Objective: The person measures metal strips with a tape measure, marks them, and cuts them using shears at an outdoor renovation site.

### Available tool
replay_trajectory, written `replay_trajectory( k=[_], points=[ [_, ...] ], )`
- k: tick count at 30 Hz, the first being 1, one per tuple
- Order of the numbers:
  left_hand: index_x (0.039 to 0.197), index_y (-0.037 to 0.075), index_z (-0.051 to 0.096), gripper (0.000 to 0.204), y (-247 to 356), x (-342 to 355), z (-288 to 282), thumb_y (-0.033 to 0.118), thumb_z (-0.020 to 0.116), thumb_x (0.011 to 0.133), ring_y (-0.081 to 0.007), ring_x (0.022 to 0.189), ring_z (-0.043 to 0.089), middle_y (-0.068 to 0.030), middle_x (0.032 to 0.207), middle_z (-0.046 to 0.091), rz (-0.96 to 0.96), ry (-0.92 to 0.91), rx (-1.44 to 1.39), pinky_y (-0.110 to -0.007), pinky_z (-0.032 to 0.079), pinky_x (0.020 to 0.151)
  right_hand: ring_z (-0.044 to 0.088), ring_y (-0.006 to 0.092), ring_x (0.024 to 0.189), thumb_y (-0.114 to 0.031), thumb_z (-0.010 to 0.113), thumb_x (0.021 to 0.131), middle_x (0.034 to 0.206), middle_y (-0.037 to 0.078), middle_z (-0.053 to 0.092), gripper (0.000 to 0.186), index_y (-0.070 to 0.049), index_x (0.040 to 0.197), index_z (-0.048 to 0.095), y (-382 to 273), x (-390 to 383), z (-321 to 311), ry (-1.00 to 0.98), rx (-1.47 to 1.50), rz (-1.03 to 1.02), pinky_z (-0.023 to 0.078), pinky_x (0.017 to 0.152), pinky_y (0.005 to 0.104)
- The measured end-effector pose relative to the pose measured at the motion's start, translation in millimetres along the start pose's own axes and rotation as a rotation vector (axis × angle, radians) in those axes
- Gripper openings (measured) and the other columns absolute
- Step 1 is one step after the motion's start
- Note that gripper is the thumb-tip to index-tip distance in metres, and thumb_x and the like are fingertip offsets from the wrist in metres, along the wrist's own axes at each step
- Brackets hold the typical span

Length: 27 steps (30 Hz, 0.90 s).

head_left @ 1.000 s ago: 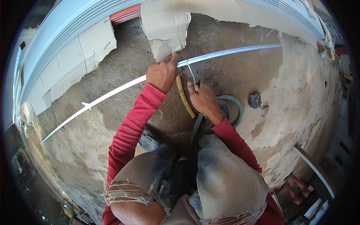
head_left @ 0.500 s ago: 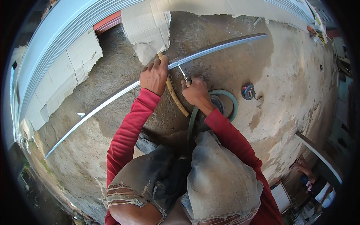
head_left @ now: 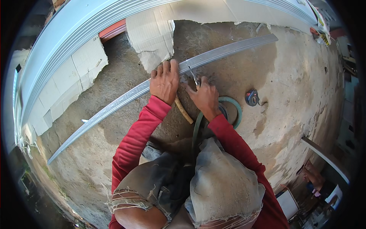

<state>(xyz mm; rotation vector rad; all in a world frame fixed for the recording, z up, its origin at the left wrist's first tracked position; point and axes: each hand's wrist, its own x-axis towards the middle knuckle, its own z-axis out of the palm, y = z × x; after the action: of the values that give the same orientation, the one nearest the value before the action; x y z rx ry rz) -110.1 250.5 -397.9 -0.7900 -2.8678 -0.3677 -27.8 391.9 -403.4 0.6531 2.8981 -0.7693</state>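
Observation:
My left hand (head_left: 164,81) grips a long silver metal strip (head_left: 228,47) that runs diagonally across the concrete ground, its fingers curled over it. Just right of it, my right hand (head_left: 205,97) is closed on a small slim metal tool (head_left: 194,76) with a pale handle, whose tip touches the strip. A curved yellowish stick or pipe (head_left: 183,111) lies below the strip between my hands. A green hose (head_left: 238,110) is coiled beside my right wrist, and a tape measure (head_left: 252,97) lies further right.
Torn cardboard (head_left: 150,42) and long light-blue panels (head_left: 57,42) border the far side and left. A narrow board or bar (head_left: 324,156) is at the lower right, where part of another person (head_left: 313,175) shows near small items. My knees are close at the bottom.
The strip has tilted, its flat grey face now showing upward. Both hands moved with it, the tool still at it. The whole view has shifted somewhat.

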Motion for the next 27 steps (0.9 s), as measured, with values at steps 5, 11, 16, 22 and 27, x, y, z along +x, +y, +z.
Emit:
replay_trajectory(
  k=[5, 11, 16, 22, 27],
  points=[
    [0.103, 0.011, 0.050, 0.012, 1.2, 5.8, 0.6, 0.019, 0.054, 0.094, -0.0275, 0.087, 0.064, -0.0078, 0.090, 0.058, 0.051, -0.046, -0.010, -0.042, 0.052, 0.074, 0.069, 0.0467, 0.080, -0.053, 0.071, 0.087, 0.080, 0.028, 0.069, 0.058, 0.005, 0.094, 0.062, 4.6, 9.0, 0.1, -0.044, 0.052, 0.051, 0.055, 0.070, 0.0517],
    [0.105, 0.011, 0.051, 0.013, 0.5, 7.5, 2.5, 0.018, 0.055, 0.094, -0.0285, 0.084, 0.066, -0.0081, 0.087, 0.059, 0.069, -0.017, -0.029, -0.042, 0.054, 0.070, 0.068, 0.0482, 0.081, -0.047, 0.072, 0.087, 0.082, 0.029, 0.069, 0.054, 0.006, 0.094, 0.064, 6.2, 7.1, 9.9, -0.027, 0.046, 0.077, 0.055, 0.074, 0.0525],
    [0.110, 0.009, 0.053, 0.022, -0.7, 14.3, -1.5, 0.020, 0.061, 0.092, -0.0320, 0.077, 0.069, -0.0100, 0.084, 0.064, 0.038, -0.096, -0.055, -0.045, 0.056, 0.066, 0.068, 0.0476, 0.079, -0.034, 0.070, 0.088, 0.080, 0.028, 0.068, 0.038, 0.004, 0.092, 0.067, 15.4, 10.6, 13.1, -0.045, 0.049, 0.106, 0.056, 0.073, 0.0527],
    [0.100, -0.003, 0.070, 0.041, -35.3, 46.3, -14.5, 0.034, 0.078, 0.085, -0.0330, 0.062, 0.069, -0.0164, 0.068, 0.069, 0.181, -0.401, -0.493, -0.040, 0.054, 0.057, 0.067, 0.0483, 0.078, -0.026, 0.068, 0.085, 0.079, 0.027, 0.068, 0.029, 0.002, 0.087, 0.065, 37.2, 8.9, 12.4, -0.081, 0.069, -0.019, 0.055, 0.075, 0.0531],
    [0.095, -0.008, 0.067, 0.035, -53.4, 48.4, -24.1, 0.022, 0.081, 0.083, -0.0219, 0.055, 0.066, -0.0147, 0.063, 0.064, -0.229, -0.909, -0.779, -0.038, 0.053, 0.054, 0.066, 0.0486, 0.079, -0.032, 0.067, 0.089, 0.080, 0.028, 0.067, 0.035, 0.003, 0.082, 0.065, 22.3, -9.7, 16.5, -0.087, 0.235, -0.011, 0.054, 0.073, 0.0542]
  ],
)
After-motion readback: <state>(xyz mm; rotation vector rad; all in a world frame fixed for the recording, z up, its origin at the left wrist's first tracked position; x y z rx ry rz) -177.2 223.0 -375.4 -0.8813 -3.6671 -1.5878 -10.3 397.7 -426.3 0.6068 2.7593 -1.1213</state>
